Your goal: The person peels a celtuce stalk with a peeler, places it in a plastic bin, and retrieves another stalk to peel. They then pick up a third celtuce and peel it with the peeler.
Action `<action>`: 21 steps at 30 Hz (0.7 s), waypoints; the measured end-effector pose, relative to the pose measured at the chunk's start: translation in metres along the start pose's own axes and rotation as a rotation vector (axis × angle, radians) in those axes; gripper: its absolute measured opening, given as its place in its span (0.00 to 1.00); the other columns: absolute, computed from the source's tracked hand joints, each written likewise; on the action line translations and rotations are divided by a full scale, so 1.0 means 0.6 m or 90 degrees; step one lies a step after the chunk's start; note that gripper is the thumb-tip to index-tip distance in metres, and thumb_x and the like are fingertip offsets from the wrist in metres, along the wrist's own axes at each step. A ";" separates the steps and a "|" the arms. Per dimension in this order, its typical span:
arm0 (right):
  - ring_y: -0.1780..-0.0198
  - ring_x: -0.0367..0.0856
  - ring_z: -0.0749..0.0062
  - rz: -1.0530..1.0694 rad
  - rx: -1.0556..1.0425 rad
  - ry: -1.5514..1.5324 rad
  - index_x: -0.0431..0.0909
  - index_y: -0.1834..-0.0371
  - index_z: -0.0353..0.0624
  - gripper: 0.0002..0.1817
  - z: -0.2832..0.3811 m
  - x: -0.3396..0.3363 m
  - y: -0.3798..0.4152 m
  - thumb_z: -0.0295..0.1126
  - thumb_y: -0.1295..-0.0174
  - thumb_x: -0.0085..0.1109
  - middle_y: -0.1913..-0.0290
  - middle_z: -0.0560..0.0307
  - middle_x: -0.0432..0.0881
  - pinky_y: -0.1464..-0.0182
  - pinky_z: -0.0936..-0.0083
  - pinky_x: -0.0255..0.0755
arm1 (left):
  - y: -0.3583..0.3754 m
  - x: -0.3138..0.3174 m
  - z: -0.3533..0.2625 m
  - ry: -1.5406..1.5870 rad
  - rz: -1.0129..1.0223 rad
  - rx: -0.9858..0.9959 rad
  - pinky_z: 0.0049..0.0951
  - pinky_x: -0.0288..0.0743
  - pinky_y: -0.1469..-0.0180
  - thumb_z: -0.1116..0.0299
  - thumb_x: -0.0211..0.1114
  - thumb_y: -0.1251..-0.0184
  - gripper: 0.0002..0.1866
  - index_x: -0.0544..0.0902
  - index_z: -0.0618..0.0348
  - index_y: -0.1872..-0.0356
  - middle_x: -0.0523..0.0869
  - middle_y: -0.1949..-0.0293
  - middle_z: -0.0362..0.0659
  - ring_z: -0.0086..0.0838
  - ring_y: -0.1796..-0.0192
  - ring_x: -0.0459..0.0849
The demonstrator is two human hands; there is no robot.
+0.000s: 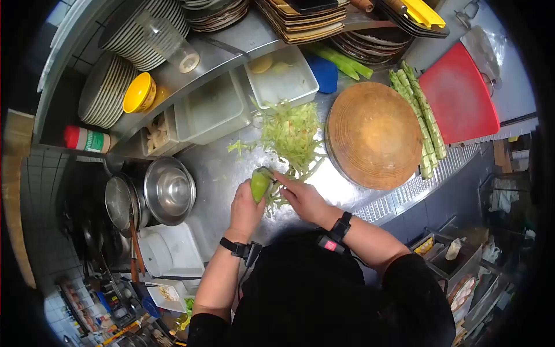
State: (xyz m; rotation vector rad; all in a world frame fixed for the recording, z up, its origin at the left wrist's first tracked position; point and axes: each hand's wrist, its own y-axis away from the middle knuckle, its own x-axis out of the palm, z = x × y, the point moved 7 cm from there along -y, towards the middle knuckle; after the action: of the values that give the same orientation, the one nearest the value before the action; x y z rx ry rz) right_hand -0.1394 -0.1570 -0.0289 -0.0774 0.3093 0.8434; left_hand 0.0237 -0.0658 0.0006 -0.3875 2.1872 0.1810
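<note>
Shreds [292, 130] beyond vegetable [259, 187]; block [374, 134] right

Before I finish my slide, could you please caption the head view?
Left hand holds a green vegetable, right hand beside it, near green peelings and a round chopping board.

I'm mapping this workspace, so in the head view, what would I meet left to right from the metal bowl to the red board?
Metal bowl, green vegetable in the left hand, right hand, round wooden block, green stalks, red board.
</note>
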 end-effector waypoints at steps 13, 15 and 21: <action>0.58 0.86 0.54 0.054 -0.014 -0.034 0.70 0.20 0.50 0.29 0.019 -0.027 -0.013 0.29 0.23 0.60 0.46 0.39 0.88 0.49 0.67 0.80 | 0.001 0.005 0.017 -0.025 0.057 -0.009 0.51 0.82 0.44 0.72 0.73 0.38 0.26 0.76 0.61 0.40 0.85 0.47 0.59 0.58 0.45 0.85; 0.61 0.85 0.55 0.048 -0.073 -0.022 0.71 0.20 0.51 0.29 0.022 -0.021 -0.016 0.29 0.23 0.60 0.50 0.40 0.88 0.51 0.67 0.80 | 0.003 0.005 0.016 -0.030 0.058 -0.004 0.50 0.82 0.44 0.72 0.73 0.39 0.26 0.76 0.61 0.40 0.85 0.48 0.58 0.57 0.45 0.85; 0.61 0.89 0.47 0.089 0.010 0.139 0.74 0.23 0.55 0.27 -0.048 -0.041 -0.024 0.31 0.24 0.61 0.58 0.38 0.89 0.54 0.60 0.82 | 0.011 -0.005 -0.002 -0.115 0.064 0.056 0.48 0.84 0.49 0.71 0.76 0.43 0.26 0.77 0.60 0.43 0.83 0.52 0.53 0.52 0.46 0.84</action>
State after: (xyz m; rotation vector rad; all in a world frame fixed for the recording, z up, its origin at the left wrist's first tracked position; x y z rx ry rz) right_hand -0.1509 -0.1902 -0.0498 -0.1350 0.5320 0.9725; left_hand 0.0223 -0.0591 0.0035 -0.2036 2.0291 0.1685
